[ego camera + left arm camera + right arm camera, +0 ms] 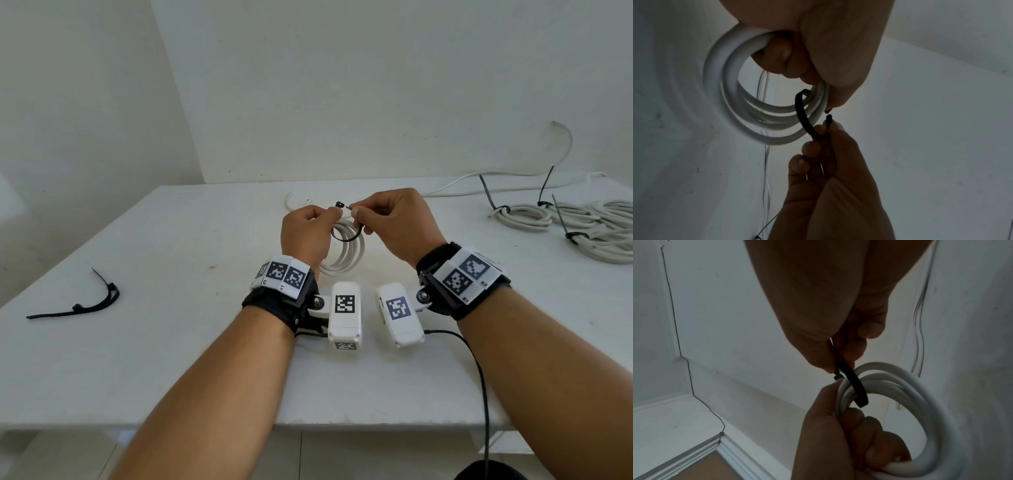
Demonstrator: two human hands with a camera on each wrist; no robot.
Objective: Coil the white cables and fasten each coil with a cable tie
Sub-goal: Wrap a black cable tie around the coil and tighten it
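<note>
Threading stage of fastening one coil. The left hand (306, 233) grips the white cable coil (343, 255) at its top, fingers (781, 55) curled through the loops, and holds it upright above the middle of the white surface (171, 342), its lowest turn at or just above the top. A black cable tie (346, 236) passes around the bundled turns just beside that grip. The right hand (394, 222) pinches the tie's free tail between thumb and fingers (835, 128); the tail tip stands just short of the tie's head (339, 204), which sits at the left hand's fingertips. In the dim wrist views the tip appears not yet to have entered the head, though this is hard to tell.

Step in hand, as judged: closing the tie on this coil. The next move calls for guiding the tip into the head's slot, then drawing the tail through until the band cinches the turns, while the left hand keeps the loops together.

Room for moving: already tied coils (524, 216) lie well apart at the far right, near the surface's right edge, and spare black ties (82, 303) lie well apart at the left. The stretch between the hands and the front edge is occupied only by the wrist-worn cameras (345, 313), so a rightward pull looks unobstructed.
</note>
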